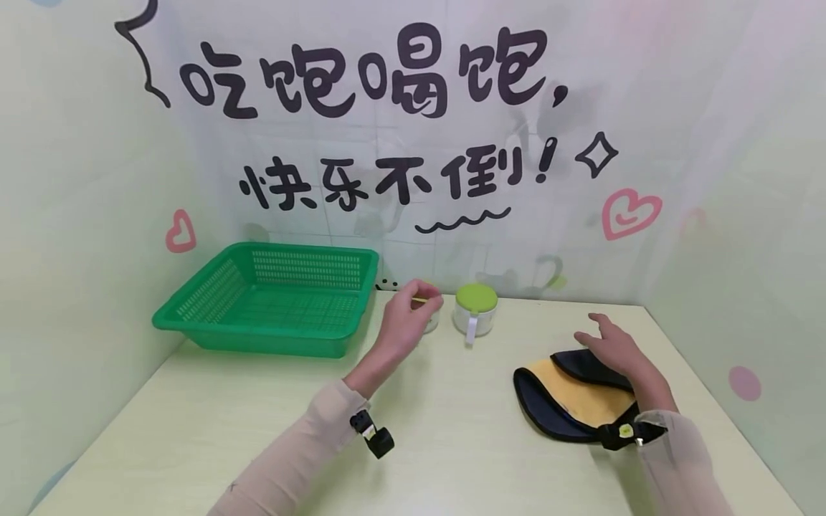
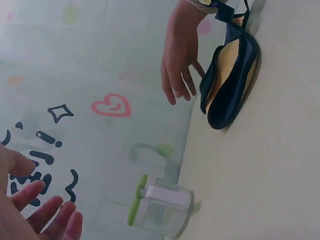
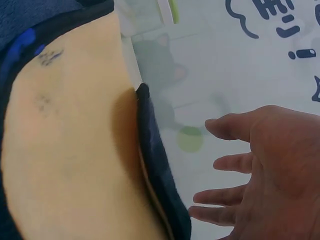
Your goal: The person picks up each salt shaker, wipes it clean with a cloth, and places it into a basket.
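Head view: the left hand (image 1: 405,322), fingers apart, is mid-frame by a mostly hidden cup (image 1: 432,323), contact unclear; the right hand (image 1: 614,347), fingers spread, is near the yellow-and-navy cloth (image 1: 574,394), lower right.

At left, the basket (image 1: 271,342) is coloured green and patterned with slots. At centre, a clear cup (image 1: 487,324) is topped by a lime-green lid (image 1: 476,296). At lower right, the cloth (image 1: 569,393) is coloured tan, edged in navy. The pale wall (image 1: 697,107) is printed with black lettering (image 1: 400,163) and pink hearts (image 1: 629,215).

Matt cloth piece (image 1: 574,393), smooth plastic basket (image 1: 271,342).
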`<state>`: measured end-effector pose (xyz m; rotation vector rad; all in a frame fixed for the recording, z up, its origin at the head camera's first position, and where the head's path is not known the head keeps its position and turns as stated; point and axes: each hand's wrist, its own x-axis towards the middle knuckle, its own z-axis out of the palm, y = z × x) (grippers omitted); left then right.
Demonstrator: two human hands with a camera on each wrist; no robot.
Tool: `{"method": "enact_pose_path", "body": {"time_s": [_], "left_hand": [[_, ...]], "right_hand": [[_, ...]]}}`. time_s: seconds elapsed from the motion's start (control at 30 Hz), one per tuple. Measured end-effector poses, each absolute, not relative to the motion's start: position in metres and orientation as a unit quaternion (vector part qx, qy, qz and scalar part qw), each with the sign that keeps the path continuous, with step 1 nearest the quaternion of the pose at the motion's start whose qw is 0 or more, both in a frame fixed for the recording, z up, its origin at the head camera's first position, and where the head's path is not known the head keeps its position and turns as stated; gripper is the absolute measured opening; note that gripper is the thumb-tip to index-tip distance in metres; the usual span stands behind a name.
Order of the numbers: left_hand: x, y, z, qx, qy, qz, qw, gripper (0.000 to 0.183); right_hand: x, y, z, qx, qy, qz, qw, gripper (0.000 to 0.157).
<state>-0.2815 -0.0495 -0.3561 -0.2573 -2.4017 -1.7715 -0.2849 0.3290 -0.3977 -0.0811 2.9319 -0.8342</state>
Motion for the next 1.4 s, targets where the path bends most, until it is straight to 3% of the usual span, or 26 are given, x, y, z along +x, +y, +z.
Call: {"method": "enact_pose_path", "body": {"time_s": [0.7, 1.0, 1.23, 1.4], "left_hand": [[-0.294, -0.02, -0.39, -0.043, -0.761, -0.647, 0.02, 0.022], [-0.302, -0.01, -0.397, -0.043, -0.753, -0.657, 0.014, 0.022], [-0.306, -0.005, -0.403, -0.044, -0.751, -0.659, -0.006, 0.025], [-0.308, -0.006, -0.407, -0.042, -0.754, -0.655, -0.012, 0.026]], "right_hand": [[-0.279, 0.36, -0.417, 0.041, 0.963, -0.266, 0.01, 0.064], [-0.279, 0.367, -0.419, 0.077, 0.965, -0.25, 0.022, 0.067], [-0.278, 0.369, -0.422, 0.077, 0.959, -0.273, 0.018, 0.056], [-0.279, 0.367, -0.427, 0.08, 0.952, -0.292, 0.046, 0.055]]}}
